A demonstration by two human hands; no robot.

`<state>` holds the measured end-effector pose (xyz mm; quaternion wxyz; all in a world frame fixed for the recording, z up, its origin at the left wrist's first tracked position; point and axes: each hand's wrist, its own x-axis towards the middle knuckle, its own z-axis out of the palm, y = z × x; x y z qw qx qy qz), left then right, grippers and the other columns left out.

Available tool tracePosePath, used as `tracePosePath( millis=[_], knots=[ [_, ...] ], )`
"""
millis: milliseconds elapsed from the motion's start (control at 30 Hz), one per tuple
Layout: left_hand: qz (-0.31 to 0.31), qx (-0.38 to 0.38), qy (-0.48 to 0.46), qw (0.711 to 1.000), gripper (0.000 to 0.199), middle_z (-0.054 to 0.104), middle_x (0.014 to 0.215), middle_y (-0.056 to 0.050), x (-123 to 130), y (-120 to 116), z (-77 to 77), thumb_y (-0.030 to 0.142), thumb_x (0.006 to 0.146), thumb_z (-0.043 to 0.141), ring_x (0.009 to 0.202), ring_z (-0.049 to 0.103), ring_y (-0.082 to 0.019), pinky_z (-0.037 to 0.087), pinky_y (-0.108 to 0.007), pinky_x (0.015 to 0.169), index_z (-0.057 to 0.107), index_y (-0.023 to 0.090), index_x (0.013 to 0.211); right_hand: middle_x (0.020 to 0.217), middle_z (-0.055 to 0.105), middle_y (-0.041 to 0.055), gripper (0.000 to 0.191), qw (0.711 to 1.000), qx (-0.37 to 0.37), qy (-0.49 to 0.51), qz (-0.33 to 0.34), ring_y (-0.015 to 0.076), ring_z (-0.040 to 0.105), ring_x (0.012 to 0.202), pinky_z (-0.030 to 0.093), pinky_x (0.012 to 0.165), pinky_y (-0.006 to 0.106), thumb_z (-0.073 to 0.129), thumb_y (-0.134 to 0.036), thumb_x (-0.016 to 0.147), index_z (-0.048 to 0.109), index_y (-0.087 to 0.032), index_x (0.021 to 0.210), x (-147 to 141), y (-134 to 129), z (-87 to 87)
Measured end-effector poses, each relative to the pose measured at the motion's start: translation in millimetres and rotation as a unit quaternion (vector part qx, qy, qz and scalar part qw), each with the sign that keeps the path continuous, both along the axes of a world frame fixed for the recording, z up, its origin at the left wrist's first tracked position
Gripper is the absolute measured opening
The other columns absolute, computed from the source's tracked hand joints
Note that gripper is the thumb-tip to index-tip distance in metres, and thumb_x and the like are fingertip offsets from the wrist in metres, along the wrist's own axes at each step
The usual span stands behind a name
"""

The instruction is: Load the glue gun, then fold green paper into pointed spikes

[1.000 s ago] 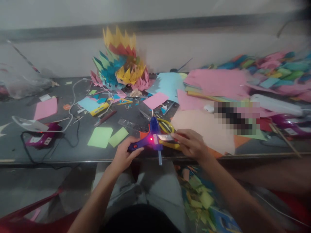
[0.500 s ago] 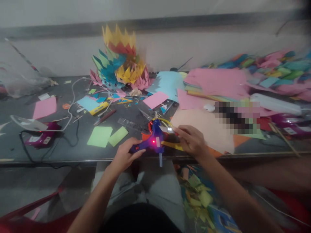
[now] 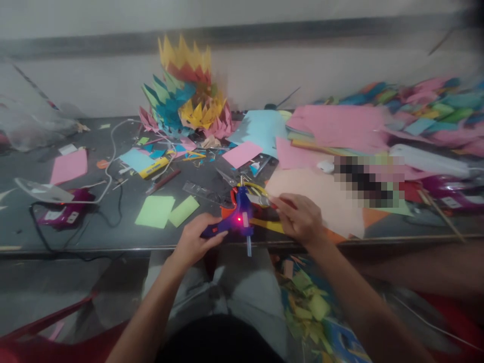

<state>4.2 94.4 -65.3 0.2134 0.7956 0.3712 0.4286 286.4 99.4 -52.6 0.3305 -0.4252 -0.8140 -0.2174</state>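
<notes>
Blue plastic made up the glue gun, and the left hand was wrapped tight around its handle at the near edge of the dark table. Its tip pointed away from the person, probably so the hot end faced the paper. A small red light glowed on its side. The right hand pinched a small paper piece just beside the tip, though the blur made it hard to tell exactly what it was. Yellow scissors lay under both hands. Two green squares sat near the left hand. A tall pile of paper crowns stood by the wall. No writing could be read anywhere.
</notes>
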Motion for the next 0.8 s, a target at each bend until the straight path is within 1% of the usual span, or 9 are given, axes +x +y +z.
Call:
tracePosePath(
  millis=[100,300,467,600,800],
  knots=[
    [0.006,0.008,-0.009,1.000,0.020,0.063,0.079,-0.004,0.7,-0.2,1.7,0.028,0.076,0.066,0.070,0.059,-0.013,0.049,-0.024,0.066,0.061,0.015,0.091,0.093,0.063,0.0058,0.037,1.000,-0.009,-0.011,0.021,0.0180,0.059,0.083,0.046,0.071,0.030,0.054,-0.014,0.078,0.058,-0.024,0.114,1.0,-1.8,-0.3],
    [0.024,0.017,-0.015,0.999,0.019,0.062,0.076,-0.004,0.9,0.0,2.7,0.028,0.074,0.067,0.067,0.058,-0.013,0.049,-0.024,0.062,0.062,0.015,0.088,0.091,0.064,0.0053,0.032,0.999,-0.028,-0.032,0.025,0.0177,0.060,0.081,0.045,0.070,0.030,0.054,-0.018,0.079,0.063,-0.024,0.109,-1.2,-1.0,1.7],
    [0.009,0.024,-0.009,1.000,0.019,0.064,0.075,-0.004,-0.4,0.5,0.5,0.028,0.075,0.066,0.067,0.059,-0.013,0.049,-0.024,0.062,0.063,0.015,0.088,0.090,0.064,0.0053,0.030,0.999,-0.039,-0.025,0.014,0.0173,0.059,0.081,0.045,0.070,0.029,0.054,-0.019,0.080,0.064,-0.024,0.108,-2.7,0.5,3.0],
    [0.011,0.033,-0.006,0.999,0.020,0.065,0.077,-0.005,-0.8,0.1,-0.7,0.029,0.075,0.067,0.068,0.060,-0.013,0.050,-0.025,0.063,0.064,0.015,0.089,0.088,0.064,0.0048,0.032,0.999,-0.047,-0.023,0.012,0.0170,0.058,0.078,0.044,0.068,0.029,0.052,-0.019,0.081,0.063,-0.025,0.110,-3.1,1.1,3.4],
    [0.010,0.028,-0.001,1.000,0.021,0.064,0.076,-0.005,-1.1,-0.2,-0.7,0.030,0.075,0.067,0.067,0.059,-0.013,0.050,-0.024,0.063,0.064,0.015,0.088,0.087,0.063,0.0047,0.031,0.999,-0.040,-0.024,0.011,0.0168,0.058,0.077,0.044,0.067,0.029,0.053,-0.019,0.080,0.064,-0.024,0.108,-3.1,1.2,3.8]
  ],
)
